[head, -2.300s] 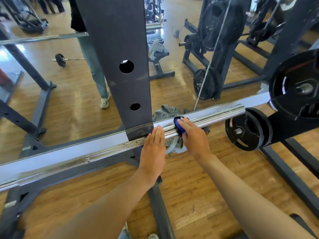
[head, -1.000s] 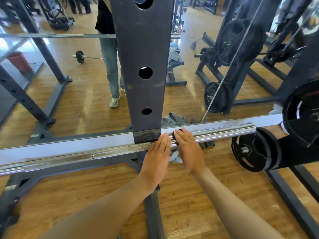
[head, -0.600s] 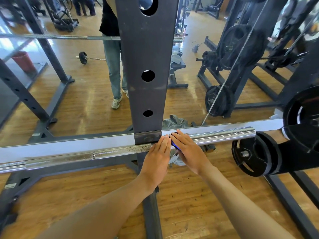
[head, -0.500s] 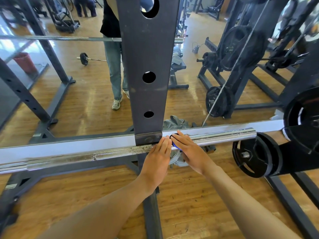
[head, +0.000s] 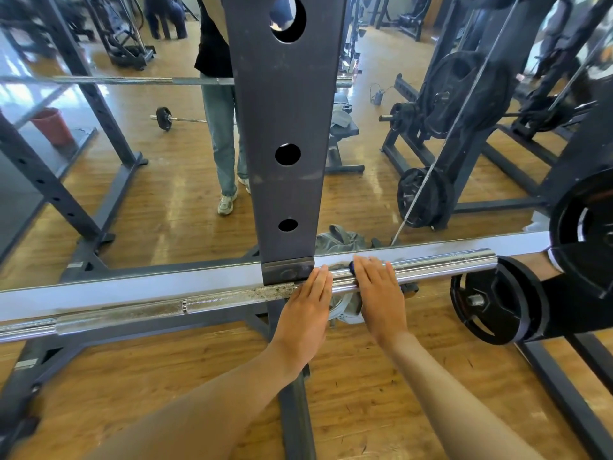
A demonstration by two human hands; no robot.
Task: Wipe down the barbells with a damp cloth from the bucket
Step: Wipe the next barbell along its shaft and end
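Observation:
A chrome barbell (head: 447,262) lies across the rack at waist height in front of a wall mirror. My left hand (head: 306,307) rests flat on the bar, fingers straight, right beside the rack's hook. My right hand (head: 379,300) lies flat over the shiny sleeve just to the right and presses a blue cloth (head: 351,267) onto it; only a small edge of the cloth shows past my fingers. A red bucket (head: 51,126) appears in the mirror at far left.
The dark rack upright (head: 285,194) stands straight ahead. Black weight plates (head: 491,300) hang on pegs at the right. A grey bundle of fabric (head: 345,310) lies on the wooden floor under the bar. The mirror reflects legs in jeans (head: 225,137) and other racks.
My right hand slid the cloth left along the sleeve toward my left hand, then a little back to the right, and now hides most of it. My left hand stayed in place.

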